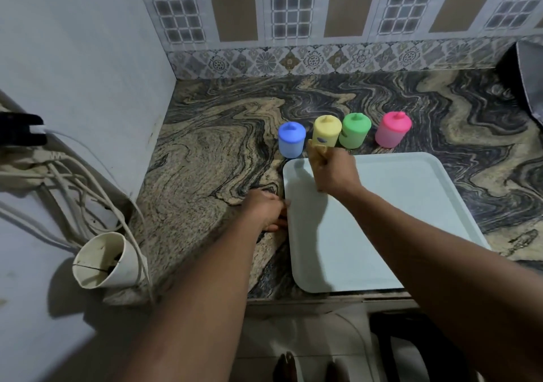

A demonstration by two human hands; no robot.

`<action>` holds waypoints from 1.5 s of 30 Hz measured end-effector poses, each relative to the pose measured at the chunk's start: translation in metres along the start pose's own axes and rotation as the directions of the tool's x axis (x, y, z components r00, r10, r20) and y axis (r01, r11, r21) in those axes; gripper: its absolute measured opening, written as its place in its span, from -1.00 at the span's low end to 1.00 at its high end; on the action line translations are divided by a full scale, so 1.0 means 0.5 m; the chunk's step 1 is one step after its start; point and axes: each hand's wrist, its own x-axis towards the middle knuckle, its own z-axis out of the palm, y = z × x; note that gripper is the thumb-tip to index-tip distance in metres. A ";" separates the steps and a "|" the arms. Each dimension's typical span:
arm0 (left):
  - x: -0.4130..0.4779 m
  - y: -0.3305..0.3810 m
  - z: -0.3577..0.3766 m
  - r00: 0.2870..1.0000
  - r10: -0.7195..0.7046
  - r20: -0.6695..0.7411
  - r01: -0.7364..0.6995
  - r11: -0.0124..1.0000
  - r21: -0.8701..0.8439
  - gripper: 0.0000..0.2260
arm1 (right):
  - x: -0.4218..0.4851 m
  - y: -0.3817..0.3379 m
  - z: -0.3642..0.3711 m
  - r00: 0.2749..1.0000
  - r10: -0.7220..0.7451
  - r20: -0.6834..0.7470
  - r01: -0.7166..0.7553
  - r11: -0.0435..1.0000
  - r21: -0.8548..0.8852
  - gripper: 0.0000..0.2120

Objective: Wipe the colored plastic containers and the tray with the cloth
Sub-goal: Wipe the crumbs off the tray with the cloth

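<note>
Several lidded plastic containers stand in a row on the marble counter behind a pale tray (411, 205): blue (291, 139), yellow (326, 130), green (354, 130) and pink (393, 129). My right hand (335, 171) hovers over the tray's far left corner, gripping a bunched yellowish cloth (316, 153) whose end sticks out towards the yellow container. My left hand (266, 209) holds the tray's left edge, fingers curled at the rim.
A white wall closes the left side, with hanging cables (88, 181) and a cracked white pipe end (101, 261) by the counter's front left corner. A dark object (526, 78) sits at the far right. The counter's front edge (323, 296) runs just below the tray.
</note>
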 end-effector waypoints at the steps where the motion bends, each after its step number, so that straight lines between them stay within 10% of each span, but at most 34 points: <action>1: 0.001 0.001 0.001 1.000 -0.009 0.004 0.009 1.000 -0.004 -0.87 | 0.014 -0.016 0.020 0.999 -0.009 0.049 0.011 0.999 -0.041 -0.67; 5: 0.047 -0.024 0.003 1.000 -0.020 -0.001 0.020 1.000 -0.023 -0.57 | 0.001 -0.057 0.083 0.987 0.010 0.158 0.018 0.984 -0.178 -0.86; 13: -0.010 0.004 -0.007 1.000 -0.001 -0.010 0.001 0.999 -0.047 -0.95 | -0.099 -0.018 0.053 0.961 0.042 0.273 -0.002 0.990 -0.143 -0.80; 22: -0.040 0.013 -0.014 1.000 0.011 0.006 -0.011 0.999 -0.034 -0.87 | -0.269 0.054 -0.002 0.859 0.025 0.511 0.055 0.988 -0.142 -0.80; 26: -0.056 0.001 0.024 0.965 0.149 -0.214 -0.117 0.981 0.154 -0.85 | -0.217 0.075 -0.106 0.854 0.094 0.511 -0.057 0.994 -0.088 -0.75; 28: -0.065 -0.028 0.064 0.810 0.487 -0.327 -0.265 0.801 0.537 -0.82 | -0.152 0.081 -0.137 0.970 -0.014 0.244 0.044 0.992 -0.118 -0.78; 30: -0.082 -0.045 0.111 0.677 0.725 -0.128 -0.355 0.474 0.806 -0.58 | -0.084 0.073 -0.139 0.973 -0.231 0.014 0.227 0.941 -0.252 -0.78; 32: -0.093 -0.046 0.143 0.718 0.685 0.121 -0.385 0.248 0.889 -0.44 | -0.034 0.059 -0.112 0.894 -0.445 0.047 0.435 0.837 -0.332 -0.62; 37: -0.097 -0.065 0.177 0.770 0.625 0.127 -0.320 0.206 0.925 -0.48 | 0.034 0.100 -0.029 0.713 -0.555 0.428 0.700 0.536 -0.471 -0.64; 45: -0.082 -0.077 0.187 0.735 0.673 0.085 -0.302 0.213 0.929 -0.45 | 0.051 0.166 -0.077 0.749 -0.528 0.400 0.661 0.561 -0.498 -0.60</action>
